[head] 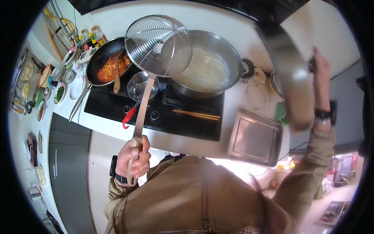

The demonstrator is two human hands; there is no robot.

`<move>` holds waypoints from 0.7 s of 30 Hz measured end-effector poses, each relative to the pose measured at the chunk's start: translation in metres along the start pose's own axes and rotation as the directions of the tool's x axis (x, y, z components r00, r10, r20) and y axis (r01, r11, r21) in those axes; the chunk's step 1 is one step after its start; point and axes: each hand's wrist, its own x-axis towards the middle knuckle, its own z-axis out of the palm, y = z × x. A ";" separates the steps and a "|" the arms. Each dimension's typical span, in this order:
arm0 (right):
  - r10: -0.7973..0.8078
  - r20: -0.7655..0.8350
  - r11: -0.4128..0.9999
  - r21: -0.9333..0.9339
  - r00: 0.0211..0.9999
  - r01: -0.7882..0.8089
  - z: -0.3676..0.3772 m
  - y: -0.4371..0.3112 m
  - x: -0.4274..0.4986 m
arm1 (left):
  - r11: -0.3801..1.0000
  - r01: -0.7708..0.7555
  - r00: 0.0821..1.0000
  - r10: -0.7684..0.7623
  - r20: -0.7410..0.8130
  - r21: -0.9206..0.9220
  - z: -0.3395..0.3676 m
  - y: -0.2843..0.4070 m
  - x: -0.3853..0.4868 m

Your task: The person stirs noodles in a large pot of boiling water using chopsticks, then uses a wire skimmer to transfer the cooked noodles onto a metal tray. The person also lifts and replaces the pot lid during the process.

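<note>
My left hand (pixel 134 161) grips the long handle of a wire strainer (pixel 157 46), whose round basket is raised over the hob, overlapping the rim of a large steel pot (pixel 233 76). Noodles (pixel 210 67) lie in cloudy liquid inside the pot. On the right, my right hand (pixel 320 65) is raised with its fingers around a dark knob or handle of a large, motion-blurred metal piece (pixel 292 73), perhaps a pot lid seen edge-on. A black frying pan (pixel 93 58) holds red sauce with pieces (pixel 109 70) and a wooden spatula (pixel 117 73).
A small pan with a red handle (pixel 128 117) and wooden chopsticks (pixel 198 115) rest on the black hob (pixel 175 125). A rectangular steel tray (pixel 254 137) lies to the right. Bowls, a dish of chopped greens (pixel 60 93) and several bottles (pixel 98 35) line the left counter.
</note>
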 end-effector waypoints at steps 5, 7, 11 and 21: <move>-0.266 0.259 0.930 -0.184 0.928 0.318 0.160 -0.064 -0.001 | 0.996 -0.046 0.999 0.047 0.010 -0.071 -0.023 0.036 -0.071; -0.285 0.286 0.892 -0.272 0.915 0.362 0.209 -0.081 -0.010 | 0.992 -0.066 0.998 0.067 0.004 -0.103 -0.032 0.047 -0.091; -0.292 0.357 0.778 -0.451 0.887 0.438 0.288 -0.098 -0.017 | 0.972 -0.087 0.996 0.091 0.008 -0.216 -0.044 0.060 -0.122; -0.082 0.413 0.755 -0.568 0.907 0.327 0.350 -0.093 -0.024 | 0.987 0.018 0.999 -0.025 -0.045 -0.163 -0.070 0.085 -0.162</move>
